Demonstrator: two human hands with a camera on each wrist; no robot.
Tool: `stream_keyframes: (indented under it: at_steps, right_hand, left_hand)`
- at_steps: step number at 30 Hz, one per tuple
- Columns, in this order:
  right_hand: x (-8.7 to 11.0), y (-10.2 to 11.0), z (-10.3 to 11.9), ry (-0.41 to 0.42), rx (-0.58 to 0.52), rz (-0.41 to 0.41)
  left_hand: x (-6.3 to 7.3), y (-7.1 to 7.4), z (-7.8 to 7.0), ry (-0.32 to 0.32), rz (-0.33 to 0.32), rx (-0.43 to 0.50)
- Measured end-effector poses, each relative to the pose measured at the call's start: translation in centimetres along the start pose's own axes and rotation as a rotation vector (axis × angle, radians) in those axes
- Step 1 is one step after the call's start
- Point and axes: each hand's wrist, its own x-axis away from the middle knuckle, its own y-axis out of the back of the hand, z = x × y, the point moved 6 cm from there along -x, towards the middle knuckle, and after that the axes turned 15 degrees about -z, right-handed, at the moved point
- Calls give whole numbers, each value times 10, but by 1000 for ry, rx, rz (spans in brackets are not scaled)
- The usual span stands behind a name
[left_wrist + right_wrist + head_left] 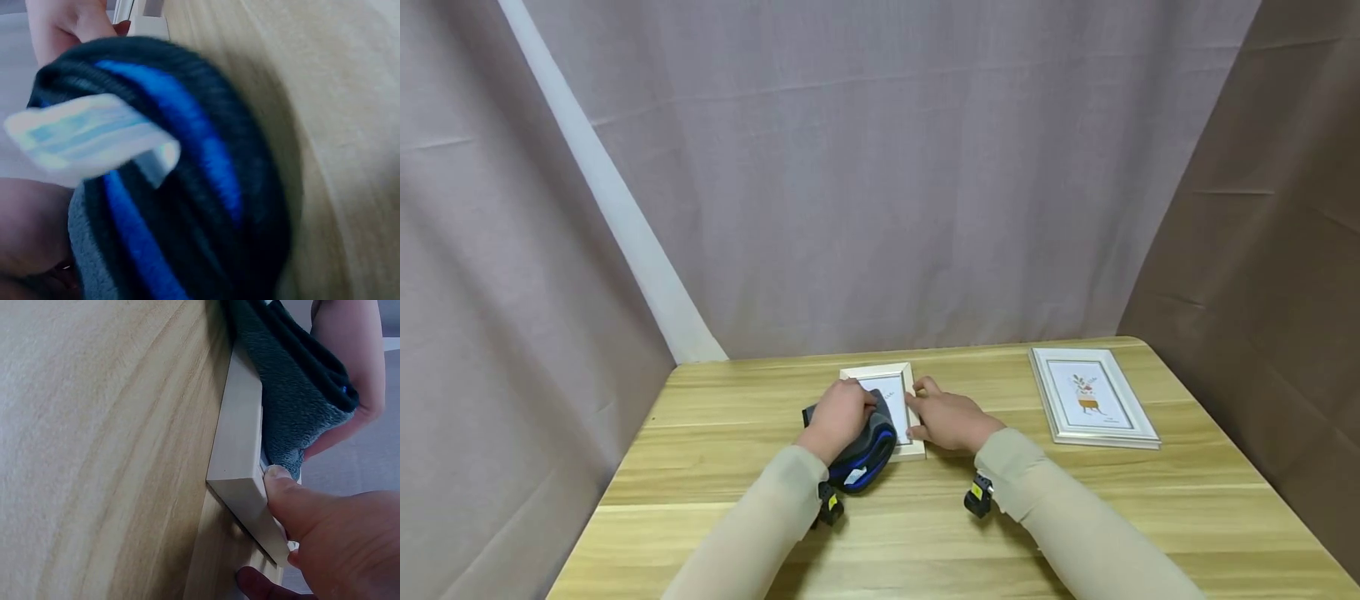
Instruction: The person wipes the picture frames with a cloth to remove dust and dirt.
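A picture frame with a pale wooden border lies flat on the table, its print partly covered. My left hand grips a folded grey cloth with blue and black edging and presses it on the frame's left part. In the left wrist view the cloth's folds and a white label fill the middle. My right hand holds the frame by its right edge. The right wrist view shows that thumb on top of the frame border, with fingers at its side.
A second, silver-white picture frame with a plant print lies at the table's right. The wooden table ends at a grey-mauve curtain behind, with a brown curtain along the right side.
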Motion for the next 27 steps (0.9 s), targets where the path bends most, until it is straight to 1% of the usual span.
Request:
stream_keyframes:
  at_steps: [4, 7, 10, 16, 21, 27]
  right_hand:
    - [1, 0, 0, -1, 0, 3]
    - [1, 0, 0, 0, -3, 1]
    - [0, -1, 0, -6, -8, 7]
    - [0, -2, -3, -3, -14, -9]
    - [-1, -3, -3, -7, -16, 0]
    - [-1, -3, -3, -21, -28, 15]
  left_hand:
    - [5, 2, -1, 11, 33, 47]
    - [10, 4, -4, 22, 60, 63]
    - [15, 5, -8, 25, 76, 56]
    - [26, 5, -17, 12, 81, 56]
    - [37, 9, -24, -15, 62, 76]
    - [48, 15, -32, -28, 81, 114]
